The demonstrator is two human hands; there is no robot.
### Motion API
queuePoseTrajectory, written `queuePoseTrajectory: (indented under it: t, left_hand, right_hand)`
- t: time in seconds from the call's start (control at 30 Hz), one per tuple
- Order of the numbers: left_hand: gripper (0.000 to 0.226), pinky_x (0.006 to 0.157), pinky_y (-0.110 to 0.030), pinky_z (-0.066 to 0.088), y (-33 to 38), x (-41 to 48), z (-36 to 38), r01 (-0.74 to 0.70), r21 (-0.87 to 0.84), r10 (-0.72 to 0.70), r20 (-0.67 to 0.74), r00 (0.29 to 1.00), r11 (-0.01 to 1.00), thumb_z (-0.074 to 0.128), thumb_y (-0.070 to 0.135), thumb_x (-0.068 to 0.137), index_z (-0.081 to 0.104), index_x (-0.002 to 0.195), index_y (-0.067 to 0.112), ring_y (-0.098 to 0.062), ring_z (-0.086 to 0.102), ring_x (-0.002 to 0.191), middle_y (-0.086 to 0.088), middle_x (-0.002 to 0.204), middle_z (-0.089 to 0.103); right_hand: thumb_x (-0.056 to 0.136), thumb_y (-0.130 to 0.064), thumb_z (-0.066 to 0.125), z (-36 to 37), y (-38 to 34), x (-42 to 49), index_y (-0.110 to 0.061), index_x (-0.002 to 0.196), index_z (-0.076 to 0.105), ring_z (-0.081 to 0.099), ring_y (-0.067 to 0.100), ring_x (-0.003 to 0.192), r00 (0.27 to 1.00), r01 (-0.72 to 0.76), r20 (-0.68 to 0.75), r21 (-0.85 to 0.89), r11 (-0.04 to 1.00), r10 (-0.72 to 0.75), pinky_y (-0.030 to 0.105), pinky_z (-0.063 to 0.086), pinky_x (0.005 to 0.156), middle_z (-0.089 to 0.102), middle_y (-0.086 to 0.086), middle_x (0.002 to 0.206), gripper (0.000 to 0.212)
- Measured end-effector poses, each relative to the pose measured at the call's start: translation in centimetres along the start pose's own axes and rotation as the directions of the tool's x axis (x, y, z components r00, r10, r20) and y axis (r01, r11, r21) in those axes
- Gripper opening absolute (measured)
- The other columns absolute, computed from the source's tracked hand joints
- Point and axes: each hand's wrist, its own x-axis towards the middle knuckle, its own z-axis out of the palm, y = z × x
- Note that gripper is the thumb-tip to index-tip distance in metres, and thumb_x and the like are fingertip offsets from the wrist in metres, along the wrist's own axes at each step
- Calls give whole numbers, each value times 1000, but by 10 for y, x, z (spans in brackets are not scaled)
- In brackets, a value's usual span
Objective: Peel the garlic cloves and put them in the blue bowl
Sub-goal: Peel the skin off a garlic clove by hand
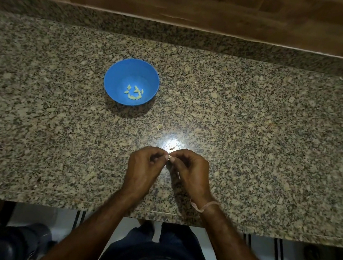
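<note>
A blue bowl [116,74] stands on the speckled granite counter, left of centre, with several pale peeled garlic cloves [134,92] at its bottom. Closer to the counter's front edge, my left hand [142,167] and my right hand [191,169] meet fingertip to fingertip. Both pinch one small garlic clove [170,157], of which only a pale sliver shows between the fingers. The other fingers of both hands are curled. A thin thread band circles my right wrist.
Small bits of garlic skin [172,147] lie on the counter just beyond my hands, near a bright light glare. A granite upstand and wood-patterned wall run along the back. The counter's front edge [48,198] is below my wrists.
</note>
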Motion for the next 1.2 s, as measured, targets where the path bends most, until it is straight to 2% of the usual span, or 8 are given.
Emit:
queuePoseTrajectory:
  t: [0.13, 0.43, 0.57, 0.8, 0.87, 1.03, 1.1, 1.2]
  left_hand:
    - [9, 72, -16, 57, 4, 3, -5, 33, -42, -32, 40, 999, 999, 76, 18, 91, 82, 90, 24, 2, 72, 78, 14, 82, 78]
    - [9, 70, -26, 60, -4, 8, -7, 113, -129, -101, 96, 990, 985, 78, 14, 89, 83, 86, 20, -10, 75, 75, 8, 78, 79]
    - [10, 73, -33, 60, -7, 7, -5, 177, -194, -160, 102, 982, 965, 77, 13, 90, 83, 85, 19, -20, 76, 78, 3, 79, 79]
    - [13, 63, -31, 46, -18, 5, 13, 485, -485, -449, 197, 871, 728, 69, 8, 95, 81, 89, 8, -19, 59, 65, -11, 74, 73]
    - [12, 64, -31, 46, -21, 4, 18, 495, -526, -468, 196, 862, 692, 69, 9, 96, 80, 92, 7, -18, 60, 67, -11, 77, 74]
    - [16, 59, -25, 49, -21, 2, 19, 372, -411, -354, 124, 927, 832, 65, 16, 101, 77, 94, 9, -12, 62, 63, -2, 71, 71]
    - [19, 60, -24, 48, -20, 3, 19, 312, -312, -298, 91, 950, 898, 63, 21, 103, 76, 92, 13, -10, 64, 64, 3, 72, 71]
    - [18, 62, -14, 49, -17, 1, 23, 230, -121, -227, 41, 973, 966, 60, 25, 104, 74, 97, 16, -8, 70, 75, 4, 83, 75]
  right_hand:
    - [95, -3, 71, 1, -2, 0, -14, 94, 80, 76, 22, 87, 1000, 10, 6, -18, 1000, -10, 48, 64, 78, 78, 0, 90, 14]
    - [94, 3, 71, 0, -8, -3, -8, 92, 80, 75, 14, 86, 998, 67, 17, -62, 996, -66, 20, 58, 75, 78, 2, 89, 15]
    - [94, -2, 74, -1, -5, -2, -12, 94, 80, 75, 15, 87, 995, 94, 31, -127, 987, -91, 36, 63, 79, 78, -2, 89, 12]
    - [91, -2, 75, 1, -2, 1, -15, 91, 79, 72, 11, 83, 987, 159, 13, -230, 960, -160, 38, 61, 75, 75, -7, 86, 13]
    - [92, -1, 73, 1, -3, 0, -15, 90, 79, 74, 12, 83, 995, 94, -5, -164, 982, -96, 35, 62, 75, 76, -7, 84, 15]
    - [92, -4, 77, 2, -1, -1, -10, 93, 81, 78, 29, 89, 988, -155, 19, 135, 979, 154, 48, 64, 87, 81, 7, 89, 7]
    - [94, -2, 75, 3, -3, -3, -2, 99, 78, 75, 40, 90, 961, -275, 69, 347, 897, 268, 50, 62, 89, 79, 20, 93, 6]
    - [96, -1, 71, 7, -8, -8, 6, 108, 73, 64, 31, 80, 908, -399, 115, 532, 747, 403, 39, 55, 75, 72, 23, 88, 14]
